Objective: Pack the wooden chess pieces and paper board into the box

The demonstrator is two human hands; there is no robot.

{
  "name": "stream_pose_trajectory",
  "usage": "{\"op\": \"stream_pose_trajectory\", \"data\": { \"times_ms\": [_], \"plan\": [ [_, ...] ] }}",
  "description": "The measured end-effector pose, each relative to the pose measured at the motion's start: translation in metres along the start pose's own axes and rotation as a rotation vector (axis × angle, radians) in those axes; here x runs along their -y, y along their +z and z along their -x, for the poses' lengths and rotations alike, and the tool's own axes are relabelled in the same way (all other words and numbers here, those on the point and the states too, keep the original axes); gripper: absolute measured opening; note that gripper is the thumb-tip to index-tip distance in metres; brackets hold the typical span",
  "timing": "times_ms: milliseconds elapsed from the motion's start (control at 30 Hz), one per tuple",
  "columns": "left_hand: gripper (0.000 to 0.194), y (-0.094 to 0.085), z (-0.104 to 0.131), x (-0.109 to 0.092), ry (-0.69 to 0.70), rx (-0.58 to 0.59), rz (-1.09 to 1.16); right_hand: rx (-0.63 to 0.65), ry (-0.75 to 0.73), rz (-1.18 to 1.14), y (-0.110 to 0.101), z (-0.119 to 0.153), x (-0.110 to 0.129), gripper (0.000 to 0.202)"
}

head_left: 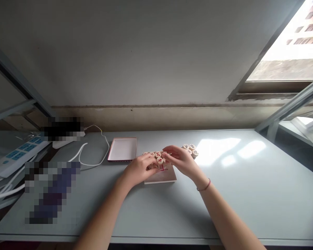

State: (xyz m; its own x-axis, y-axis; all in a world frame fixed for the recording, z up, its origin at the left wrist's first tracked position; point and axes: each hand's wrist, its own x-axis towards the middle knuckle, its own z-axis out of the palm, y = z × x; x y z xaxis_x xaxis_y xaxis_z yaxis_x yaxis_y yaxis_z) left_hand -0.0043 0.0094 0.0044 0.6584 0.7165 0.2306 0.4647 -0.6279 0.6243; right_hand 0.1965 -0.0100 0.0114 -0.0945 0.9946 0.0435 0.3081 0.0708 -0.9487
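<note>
Obscuring some round pieces [159, 160]: left hand [138, 169], right hand [183, 161]

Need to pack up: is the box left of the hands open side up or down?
Open side up: the box shows its pale inside, framed by its rim.

1. A smooth, pale grey, flat tabletop [250, 201].
2. Back left, an open, shallow, white-lined rectangular tray with dark red edges [122, 150].
3. Near the middle, a flat, pale rectangular box [159, 178].
4. To its right, round pale wooden discs [189, 151] with black characters.
5. Left, a looping white cable [79, 150].
6. Front left, a dark bluish item [54, 194], too blurred to identify.
</note>
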Motion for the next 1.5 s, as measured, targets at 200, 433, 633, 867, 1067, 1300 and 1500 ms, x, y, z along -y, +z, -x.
{"op": "stream_pose_trajectory", "data": {
  "times_ms": [200,433,633,867,1067,1300,1500],
  "plan": [
    [0.006,0.003,0.001,-0.002,0.057,0.108,-0.230,0.020,-0.014,0.046,-0.001,0.003,-0.001,0.029],
    [0.010,0.007,0.003,-0.003,0.071,0.080,-0.386,0.183,-0.179,0.293,0.001,0.012,0.009,0.011],
    [0.009,0.002,0.005,-0.001,0.010,0.048,-0.387,0.188,-0.318,0.501,0.013,0.013,0.004,0.014],
    [0.006,-0.013,0.008,0.000,-0.097,0.096,-0.359,0.197,-0.451,0.677,0.026,0.009,-0.011,0.006],
    [0.010,-0.013,0.009,0.000,-0.123,0.136,-0.341,0.176,-0.494,0.770,0.028,0.008,-0.013,0.008],
    [0.009,-0.014,0.008,0.000,-0.113,0.132,-0.326,0.176,-0.501,0.728,0.034,0.007,-0.017,0.010],
    [0.011,-0.012,0.007,0.000,-0.100,0.098,-0.302,0.125,-0.457,0.623,0.022,0.005,-0.008,0.009]
  ]
}}
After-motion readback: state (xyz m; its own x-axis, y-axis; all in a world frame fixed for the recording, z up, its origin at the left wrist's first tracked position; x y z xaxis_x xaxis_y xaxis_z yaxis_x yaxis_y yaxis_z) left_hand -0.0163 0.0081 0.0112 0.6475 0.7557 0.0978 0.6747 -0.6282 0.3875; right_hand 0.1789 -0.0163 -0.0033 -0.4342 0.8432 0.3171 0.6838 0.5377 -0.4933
